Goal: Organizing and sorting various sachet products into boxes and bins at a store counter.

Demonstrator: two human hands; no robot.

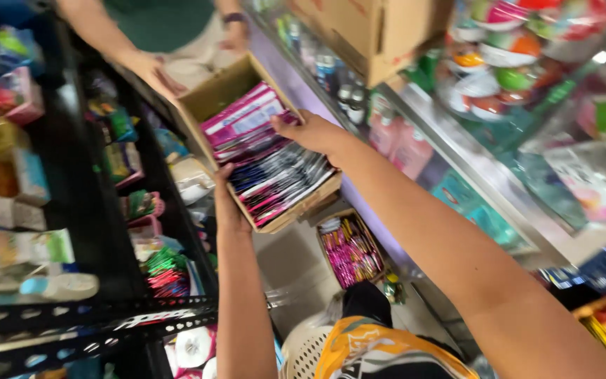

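Both hands (275,168) apparently on sachet box (208,98)

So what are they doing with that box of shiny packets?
A person holds an open cardboard box full of pink and dark flat packets up in a narrow shop aisle. The left hand grips the box's near edge, and the right hand rests on the packets. Another person's hand holds the far end. A smaller box of pink packets sits on the floor below.

Floor (285,263) — box of pink packets (351,249)
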